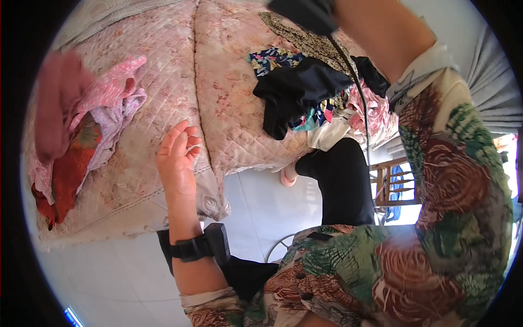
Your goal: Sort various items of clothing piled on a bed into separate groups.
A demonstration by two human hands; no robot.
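No packages, labels, signs or screens were in view; only cloth, bedding and floor filled the picture.

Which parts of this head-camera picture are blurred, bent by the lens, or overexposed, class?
Head view: the reddish-pink cloth at the left edge is smeared by motion blur; the open left hand over the pink quilted floral bedspread is sharp; the bedspread's edges bow toward the black fisheye rim; the raised right arm runs out of the top edge, its hand unseen; daylight washes out the far right by the wooden chair.
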